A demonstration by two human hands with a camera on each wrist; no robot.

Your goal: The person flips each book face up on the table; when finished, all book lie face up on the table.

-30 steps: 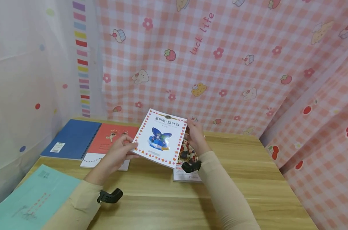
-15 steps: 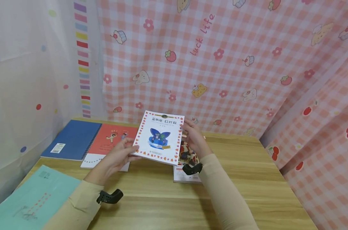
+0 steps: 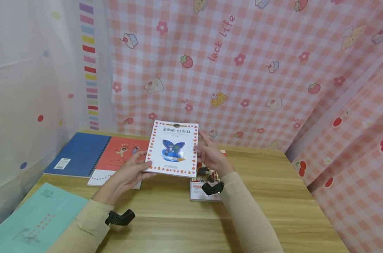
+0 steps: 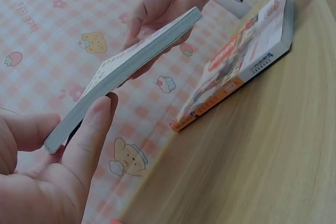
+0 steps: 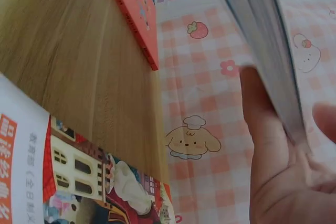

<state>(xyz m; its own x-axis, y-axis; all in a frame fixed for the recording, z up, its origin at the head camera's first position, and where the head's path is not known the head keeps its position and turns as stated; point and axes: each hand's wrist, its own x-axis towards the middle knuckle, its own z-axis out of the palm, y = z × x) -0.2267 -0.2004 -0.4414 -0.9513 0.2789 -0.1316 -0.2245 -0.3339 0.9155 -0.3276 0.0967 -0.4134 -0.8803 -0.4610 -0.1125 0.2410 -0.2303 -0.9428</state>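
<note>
Right now both hands hold the butterfly book point(image 3: 173, 148) up off the wooden table point(image 3: 178, 225), cover facing the person, roughly upright and tilted back a bit. Left hand point(image 3: 128, 174) pinches the lower left corner, thumb on the cover, fingers curled behind; the left wrist view shows that thumb point(image 4: 86, 135) against the page edge. Right hand point(image 3: 211, 158) grips the right edge, fingers wrapped behind the back cover. Book is airborne, above the gap between the red book point(image 3: 121, 158) to its left and the illustrated book point(image 3: 204, 188) lying flat under the right wrist. Blue spiral notebook point(image 3: 78, 153) sits at far left, teal booklet point(image 3: 36, 218) at near left.

Step in hand looks like carrying or squaring up a lifted book, mid-transfer. Next move likely calls for keeping both grips firm, levelling the book, and lowering it flat onto a bare patch or a stack without clipping the illustrated book below.
</note>
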